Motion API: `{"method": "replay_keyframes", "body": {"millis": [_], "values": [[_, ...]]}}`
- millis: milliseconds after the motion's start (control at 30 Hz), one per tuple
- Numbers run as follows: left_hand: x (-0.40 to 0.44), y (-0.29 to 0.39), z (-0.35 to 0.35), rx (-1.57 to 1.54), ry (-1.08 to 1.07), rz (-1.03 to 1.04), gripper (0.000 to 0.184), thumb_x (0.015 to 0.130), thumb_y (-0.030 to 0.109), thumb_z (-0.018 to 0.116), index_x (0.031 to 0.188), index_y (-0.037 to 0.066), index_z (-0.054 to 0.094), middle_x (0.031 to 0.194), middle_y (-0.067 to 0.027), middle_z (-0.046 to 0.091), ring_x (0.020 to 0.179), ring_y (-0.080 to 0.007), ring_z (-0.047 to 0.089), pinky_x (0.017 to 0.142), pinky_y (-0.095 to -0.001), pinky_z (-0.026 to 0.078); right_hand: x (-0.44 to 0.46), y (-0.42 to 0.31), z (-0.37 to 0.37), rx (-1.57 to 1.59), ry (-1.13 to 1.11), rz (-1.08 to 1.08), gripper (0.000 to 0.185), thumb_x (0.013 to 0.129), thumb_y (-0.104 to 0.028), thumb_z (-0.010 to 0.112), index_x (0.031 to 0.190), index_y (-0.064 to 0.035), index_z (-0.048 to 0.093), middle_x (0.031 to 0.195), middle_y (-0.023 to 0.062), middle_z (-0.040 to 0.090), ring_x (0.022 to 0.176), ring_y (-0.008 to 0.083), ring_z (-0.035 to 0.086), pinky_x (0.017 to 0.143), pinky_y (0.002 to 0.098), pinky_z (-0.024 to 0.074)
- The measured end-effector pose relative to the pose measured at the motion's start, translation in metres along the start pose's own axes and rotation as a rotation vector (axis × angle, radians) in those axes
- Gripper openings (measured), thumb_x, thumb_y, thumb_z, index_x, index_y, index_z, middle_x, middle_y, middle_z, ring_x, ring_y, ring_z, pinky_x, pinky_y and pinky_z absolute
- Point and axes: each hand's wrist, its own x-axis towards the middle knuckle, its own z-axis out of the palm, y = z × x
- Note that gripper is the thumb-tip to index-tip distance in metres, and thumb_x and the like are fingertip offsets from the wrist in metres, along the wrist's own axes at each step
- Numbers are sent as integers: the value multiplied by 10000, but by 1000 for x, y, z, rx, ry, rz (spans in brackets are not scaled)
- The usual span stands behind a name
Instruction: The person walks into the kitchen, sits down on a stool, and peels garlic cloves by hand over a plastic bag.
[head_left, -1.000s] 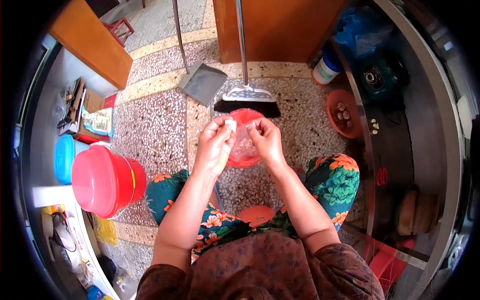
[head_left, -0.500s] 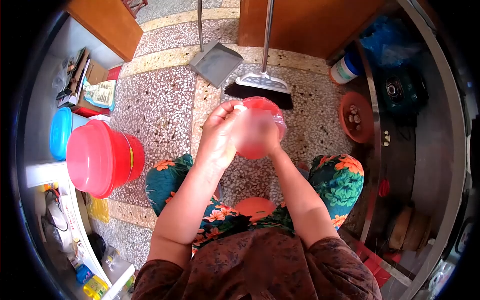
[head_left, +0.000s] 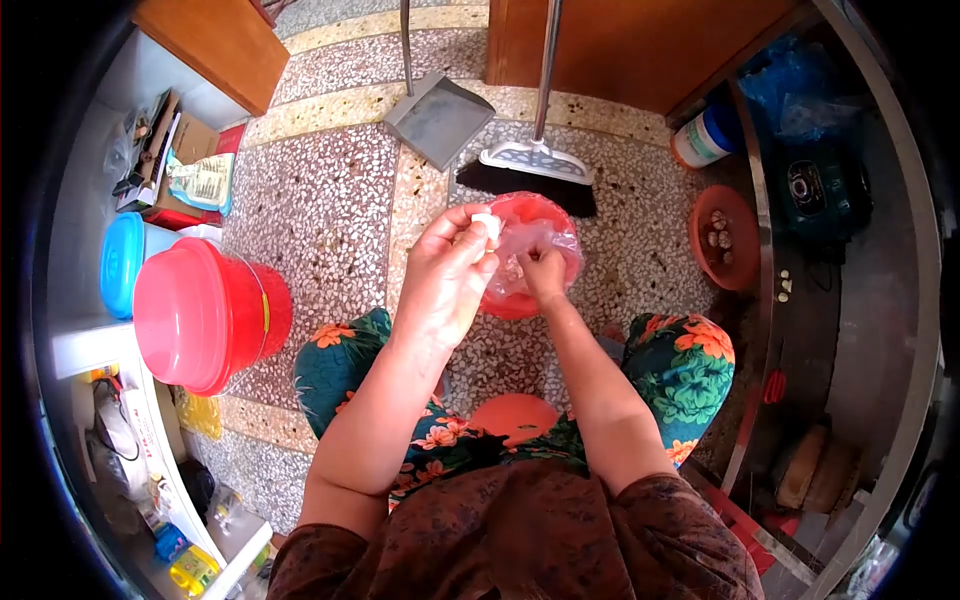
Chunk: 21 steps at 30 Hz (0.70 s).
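Observation:
My left hand (head_left: 447,265) is closed, pinching a small white piece that looks like a garlic clove (head_left: 488,226) between thumb and fingertips, at the left side of a red bin (head_left: 515,306). A clear plastic bag (head_left: 512,240) lines the bin, with pale scraps inside it. Over the bin's opening is my right hand (head_left: 544,275), its fingers drawn together against the bag. Whatever those fingers hold, if anything, is too small to make out.
Ahead stand a grey dustpan (head_left: 440,120) and a broom (head_left: 536,165). A red lidded bucket (head_left: 205,315) is on the left. To the right, an orange basin (head_left: 735,262) holds several whitish bulbs near a low shelf. Between my legs is an orange-red round surface (head_left: 512,415).
My two hands, close together and partly blurred before, are now farther apart. The right hand is down at the bag's opening, while the left still holds the white piece. The view has shifted slightly.

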Motion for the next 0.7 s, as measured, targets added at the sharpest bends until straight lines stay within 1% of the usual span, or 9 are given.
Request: {"method": "replay_keyframes", "body": {"millis": [100,167,233,267,367,500,533,600,700], "values": [[0,-1,0,5,10,-8,147,911,59,543,1056,38,556,955,-55,581,816,-111,531,646,-218,416,-1,-3,-4,88,100,32,167,804,-171,647,878,-21,638,754,103,647,691,214,616,665,315,470],[0,-3,1,5,27,9,155,909,52,543,1062,33,560,954,-54,583,818,-112,530,641,-220,416,-5,-26,-22,119,142,40,167,810,-170,644,886,-22,636,757,99,646,691,207,614,665,310,468],[1,-4,-4,2,-2,1,163,908,49,544,1069,30,561,955,-55,584,818,-113,532,640,-221,417,-12,-96,-60,452,79,346,106,868,-124,597,863,-20,618,730,30,605,647,99,530,611,262,431],[2,-5,-6,0,-25,-6,172,907,47,545,1076,28,561,956,-55,584,819,-113,534,639,-222,418,-13,-115,-71,451,85,343,106,868,-124,597,863,-20,618,730,30,605,647,99,530,611,262,431],[0,-6,-5,3,-69,-13,177,905,47,547,1081,24,564,956,-58,585,820,-116,539,643,-223,421,-20,-172,-102,765,68,191,141,913,-112,569,798,-30,568,682,-61,504,615,23,432,539,207,366],[-1,-9,-2,10,-98,0,171,905,43,546,1073,22,566,953,-59,588,828,-115,546,648,-220,424,-38,-222,-140,868,-7,63,93,892,-102,595,840,-28,571,715,-56,513,642,8,431,549,190,357],[-1,-10,-2,25,-108,12,170,904,43,547,1071,25,568,950,-55,591,830,-113,547,656,-220,428,-41,-226,-143,868,-2,61,93,892,-102,595,840,-28,571,715,-56,513,642,8,431,549,190,357],[-2,-12,1,42,-123,23,168,903,43,548,1070,27,570,947,-50,593,833,-112,548,665,-221,432,-46,-233,-147,704,21,-76,84,865,-87,625,850,-27,569,733,-51,521,645,16,441,557,196,370],[-4,-14,8,89,-60,47,171,894,40,564,1064,34,575,942,-33,598,830,-100,547,687,-220,440,-52,-244,-152,596,73,-86,91,830,-54,643,837,-14,562,723,-9,532,636,50,462,570,218,392]]}}
